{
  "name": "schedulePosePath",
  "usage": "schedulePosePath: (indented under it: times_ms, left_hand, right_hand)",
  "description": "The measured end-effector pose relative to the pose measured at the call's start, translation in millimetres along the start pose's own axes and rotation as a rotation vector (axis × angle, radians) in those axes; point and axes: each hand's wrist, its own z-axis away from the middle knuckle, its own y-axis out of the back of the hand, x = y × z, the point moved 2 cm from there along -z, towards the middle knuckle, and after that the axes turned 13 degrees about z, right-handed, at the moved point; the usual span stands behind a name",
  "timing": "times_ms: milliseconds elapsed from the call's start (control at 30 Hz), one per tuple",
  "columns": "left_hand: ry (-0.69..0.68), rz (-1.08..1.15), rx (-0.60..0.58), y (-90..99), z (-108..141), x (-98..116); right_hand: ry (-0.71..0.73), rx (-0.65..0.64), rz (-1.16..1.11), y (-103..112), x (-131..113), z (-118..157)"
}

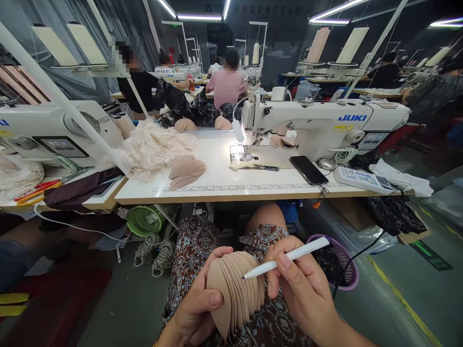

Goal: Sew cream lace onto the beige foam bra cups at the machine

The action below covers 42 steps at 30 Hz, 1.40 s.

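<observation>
A fanned stack of beige, rounded fabric pads point(235, 289) rests over my lap, held by my left hand point(202, 299) with the thumb across the front piece. Between the thumb and fingers of my right hand point(304, 284) is a white marker pen point(294, 258). Its dark tip points left and is at the edges of the stack; whether it touches them I cannot tell. On the table above lies a smaller pile of similar beige pads point(186, 172), left of the sewing machine point(318, 125).
Cream lace point(152, 147) heaps on the table's left. Near the table edge point(217, 196) lie thread snips point(258, 167), a black phone point(308, 170) and a white box-shaped device point(361, 179). A purple basket point(352, 279) stands on the floor at right. Co-workers sit farther back.
</observation>
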Motion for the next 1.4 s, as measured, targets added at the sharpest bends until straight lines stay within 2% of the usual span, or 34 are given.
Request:
schedulePosePath:
  times_ms: [200,367,500,633,800,933,1067,1267,1400]
  left_hand:
    - [-0.008,-0.004,-0.004,-1.3,0.3,-1.8]
    - [0.01,-0.015,0.015,-5.0,0.8,-0.9]
    - [0.014,-0.003,0.042,-3.9,0.4,-1.0]
    - [-0.023,0.016,0.001,-1.0,-0.7,-2.0]
    - [0.007,-0.003,-0.018,-1.6,-0.8,-2.3]
    - [-0.016,0.002,-0.011,-5.9,-1.9,-1.9]
    - [-0.015,-0.008,-0.008,-8.8,-1.7,-1.7]
    - [-0.007,-0.009,0.0,-4.8,-0.9,-1.5]
    - [-0.01,-0.011,0.01,-5.3,-1.0,-2.4]
  right_hand:
    - [-0.003,-0.021,0.088,-0.3,-0.3,0.0]
    - [-0.003,-0.012,0.022,-0.6,-2.5,-2.4]
    - [0.005,-0.001,0.082,-0.1,-3.4,-3.8]
    - [-0.026,-0.041,0.059,-1.1,-1.5,-3.9]
    - [-0.015,0.004,0.009,-0.2,-1.2,-3.7]
    - [-0.012,-0.038,0.085,-2.5,-2.3,-3.5]
    - [0.004,-0.017,0.013,-2.5,-3.0,-4.0]
    - [0.001,-0.074,0.106,-1.8,0.6,1.6]
    - [-0.009,-0.066,0.053,-1.9,1.7,1.9]
